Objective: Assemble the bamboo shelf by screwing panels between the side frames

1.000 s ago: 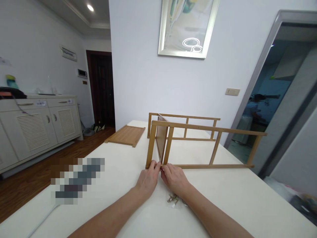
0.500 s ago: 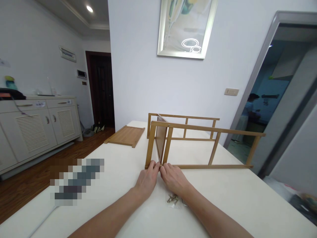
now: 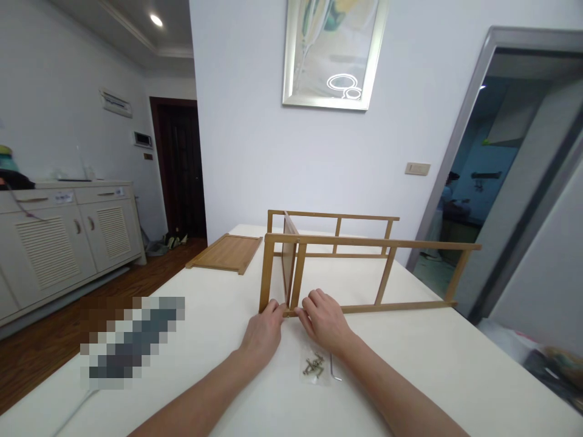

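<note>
A wooden side frame (image 3: 385,274), ladder-like, stands on its long edge on the table. Behind it is a matching far side frame (image 3: 337,233), with an upright wooden panel (image 3: 288,258) spanning between the two near their left ends. My left hand (image 3: 263,331) is closed on the near frame's bottom rail, left of the panel's lower corner. Just right of that corner, my right hand (image 3: 325,320) has its fingers curled over the same rail. Below the hands lie a small clear bag with several screws (image 3: 313,366) and an L-shaped hex key (image 3: 335,370), partly hidden by my right wrist.
Another wooden panel (image 3: 225,252) lies flat at the table's back left. A pixelated dark object with a white cable (image 3: 75,413) rests on the left of the white table (image 3: 191,352). A white cabinet (image 3: 86,230) stands left; a person is beyond the right doorway.
My right hand has slid right along the rail, away from the panel corner, and its wrist uncovers more of the hex key. The near frame's upper left corner sits lower. The view has shifted slightly.
</note>
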Demonstrator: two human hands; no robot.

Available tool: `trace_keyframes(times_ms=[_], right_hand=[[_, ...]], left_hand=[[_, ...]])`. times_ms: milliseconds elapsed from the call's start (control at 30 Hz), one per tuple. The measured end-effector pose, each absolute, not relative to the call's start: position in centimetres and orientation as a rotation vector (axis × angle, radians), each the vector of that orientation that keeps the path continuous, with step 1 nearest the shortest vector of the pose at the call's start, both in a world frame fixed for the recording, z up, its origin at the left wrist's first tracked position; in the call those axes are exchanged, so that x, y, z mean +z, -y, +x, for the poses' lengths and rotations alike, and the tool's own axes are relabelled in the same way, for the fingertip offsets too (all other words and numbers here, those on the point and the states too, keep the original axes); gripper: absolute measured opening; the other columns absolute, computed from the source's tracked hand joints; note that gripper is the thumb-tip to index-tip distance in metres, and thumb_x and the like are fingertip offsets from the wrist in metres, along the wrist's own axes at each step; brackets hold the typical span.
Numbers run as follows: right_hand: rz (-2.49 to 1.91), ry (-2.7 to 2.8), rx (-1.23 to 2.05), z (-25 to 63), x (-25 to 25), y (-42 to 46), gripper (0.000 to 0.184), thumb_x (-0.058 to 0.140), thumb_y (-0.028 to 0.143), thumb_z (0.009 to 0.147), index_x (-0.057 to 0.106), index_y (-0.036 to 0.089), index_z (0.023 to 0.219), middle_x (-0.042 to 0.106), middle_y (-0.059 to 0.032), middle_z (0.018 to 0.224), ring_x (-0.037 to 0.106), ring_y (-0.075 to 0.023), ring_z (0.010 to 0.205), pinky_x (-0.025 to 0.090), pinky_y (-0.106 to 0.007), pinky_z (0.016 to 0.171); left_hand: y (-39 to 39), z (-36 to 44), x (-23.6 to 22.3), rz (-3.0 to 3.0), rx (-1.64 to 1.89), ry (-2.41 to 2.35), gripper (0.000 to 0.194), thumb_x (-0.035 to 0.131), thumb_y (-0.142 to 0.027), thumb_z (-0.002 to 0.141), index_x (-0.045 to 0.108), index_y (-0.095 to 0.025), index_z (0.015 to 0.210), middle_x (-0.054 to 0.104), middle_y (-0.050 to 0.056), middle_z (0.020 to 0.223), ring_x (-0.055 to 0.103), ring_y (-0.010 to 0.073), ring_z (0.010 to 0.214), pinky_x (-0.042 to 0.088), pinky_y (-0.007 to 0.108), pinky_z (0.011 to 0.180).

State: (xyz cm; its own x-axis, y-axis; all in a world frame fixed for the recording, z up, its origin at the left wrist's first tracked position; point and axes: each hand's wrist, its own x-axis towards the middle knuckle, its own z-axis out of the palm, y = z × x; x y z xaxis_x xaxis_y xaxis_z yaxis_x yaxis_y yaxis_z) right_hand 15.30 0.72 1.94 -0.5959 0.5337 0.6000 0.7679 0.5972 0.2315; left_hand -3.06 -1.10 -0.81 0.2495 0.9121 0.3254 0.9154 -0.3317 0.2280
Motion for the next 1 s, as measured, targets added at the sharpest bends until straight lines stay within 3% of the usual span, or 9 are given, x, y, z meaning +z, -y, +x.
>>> trace_keyframes(times_ms=[167,500,800,1000], right_hand=[[-1.159,2.408,-0.439,16.9,1.6,-1.4,0.019,0.045,0.022,0.093,0.060,0.017,0.082,0.059,-0.0057,0.082,0.049,-0.0175,0.079,0.032,-0.031,0.074],[-1.442,2.352,-0.228,18.7,0.6,-2.7,0.014,0.049,0.016,0.084,0.060,0.017,0.076,0.061,-0.0042,0.077,0.052,-0.0156,0.072,0.032,-0.027,0.067],[-1.450,2.314,-0.185,18.7,-0.1,-2.4,0.014,0.047,0.019,0.085,0.059,0.018,0.077,0.062,-0.0036,0.078,0.053,-0.0153,0.073,0.032,-0.026,0.066],[-1.480,2.291,-0.174,18.8,-0.1,-2.2,0.015,0.047,0.020,0.086,0.058,0.018,0.076,0.062,-0.0038,0.077,0.053,-0.0156,0.073,0.031,-0.026,0.066]], left_hand=[[1.2,-4.0,-0.7,-2.464,-0.697,1.922,0.031,0.043,-0.013,0.092,0.061,-0.026,0.114,0.062,0.002,0.104,0.064,0.0148,0.090,0.046,0.024,0.075],[0.6,-6.0,0.0,-2.351,-0.561,2.128,0.034,0.044,-0.011,0.090,0.067,-0.026,0.109,0.068,0.003,0.105,0.064,0.0183,0.095,0.045,0.026,0.078],[0.9,-5.8,0.1,-2.312,-0.616,2.033,0.028,0.045,-0.015,0.091,0.064,-0.023,0.109,0.064,0.003,0.111,0.064,0.0166,0.088,0.046,0.027,0.075],[2.3,-4.3,0.8,-2.299,-0.428,2.057,0.027,0.040,-0.028,0.096,0.064,-0.017,0.092,0.063,0.007,0.098,0.064,0.0178,0.082,0.045,0.027,0.070]])
